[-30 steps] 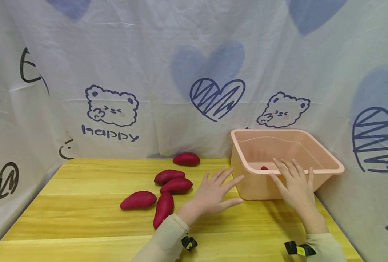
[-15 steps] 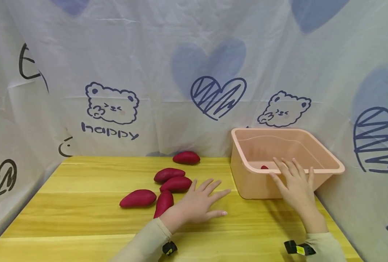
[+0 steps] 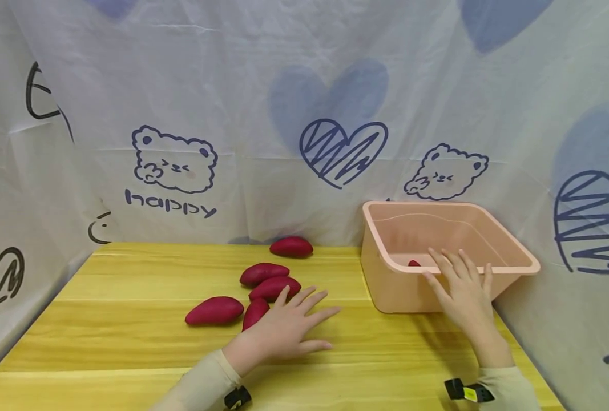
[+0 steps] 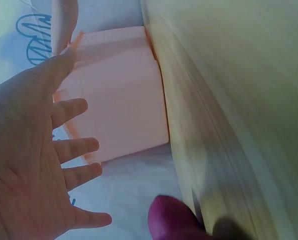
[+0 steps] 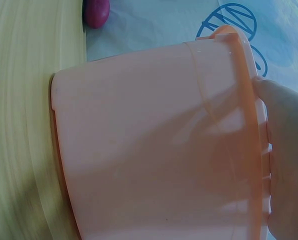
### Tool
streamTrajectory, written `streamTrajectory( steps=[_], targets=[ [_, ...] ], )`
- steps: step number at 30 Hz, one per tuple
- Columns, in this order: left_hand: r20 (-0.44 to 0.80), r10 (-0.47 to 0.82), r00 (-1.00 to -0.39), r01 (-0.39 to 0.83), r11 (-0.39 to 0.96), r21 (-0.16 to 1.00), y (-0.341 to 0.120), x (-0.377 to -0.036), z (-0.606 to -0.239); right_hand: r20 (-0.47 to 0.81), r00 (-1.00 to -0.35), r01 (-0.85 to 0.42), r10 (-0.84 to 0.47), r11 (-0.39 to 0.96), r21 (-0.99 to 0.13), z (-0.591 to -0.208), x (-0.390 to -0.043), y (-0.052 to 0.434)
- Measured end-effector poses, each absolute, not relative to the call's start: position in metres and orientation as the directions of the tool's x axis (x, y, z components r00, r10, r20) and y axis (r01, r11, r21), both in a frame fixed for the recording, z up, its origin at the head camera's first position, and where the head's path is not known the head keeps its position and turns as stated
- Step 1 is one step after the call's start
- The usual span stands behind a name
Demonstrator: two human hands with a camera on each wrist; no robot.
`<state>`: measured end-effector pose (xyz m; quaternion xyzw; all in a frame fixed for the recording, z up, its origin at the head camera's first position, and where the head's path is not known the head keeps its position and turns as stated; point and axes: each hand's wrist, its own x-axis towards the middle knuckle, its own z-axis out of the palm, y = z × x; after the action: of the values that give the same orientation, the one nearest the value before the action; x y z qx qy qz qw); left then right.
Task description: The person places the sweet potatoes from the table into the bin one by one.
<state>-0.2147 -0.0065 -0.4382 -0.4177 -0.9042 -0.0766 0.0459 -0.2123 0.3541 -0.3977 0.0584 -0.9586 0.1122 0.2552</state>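
Note:
My left hand (image 3: 278,328) is held over the table with fingers spread and nothing in them. It partly covers one purple-red sweet potato (image 3: 255,313) in the head view, and its fingers overlap the end of another sweet potato (image 3: 273,289). In the left wrist view the palm (image 4: 19,170) is bare, with a sweet potato (image 4: 171,220) below the fingers. My right hand (image 3: 466,297) rests at the front rim of a pink plastic tub (image 3: 386,285), its extended fingers reaching over the edge. Inside the tub a small red bit (image 3: 414,263) shows, the rest hidden behind the rim.
More sweet potatoes lie about: one to the left (image 3: 214,311), one in the middle (image 3: 264,274) and one at the back edge (image 3: 291,246). The yellow wood-grain table (image 3: 129,342) meets a printed cloth (image 3: 253,188) behind it, and cloth also hangs at both sides.
My left hand has moved left, away from the tub's side and toward the sweet potatoes, staying spread. The right hand and the tub have stayed in place.

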Motion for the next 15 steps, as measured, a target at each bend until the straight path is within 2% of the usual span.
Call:
streamTrajectory(
  steps=[15],
  targets=[
    [0.197,0.698,-0.689,0.720,0.690,0.076,-0.044,-0.214,-0.436,0.497,-0.866,-0.160,-0.046,0.969,-0.190,-0.397,-0.213,0.354]
  ],
)
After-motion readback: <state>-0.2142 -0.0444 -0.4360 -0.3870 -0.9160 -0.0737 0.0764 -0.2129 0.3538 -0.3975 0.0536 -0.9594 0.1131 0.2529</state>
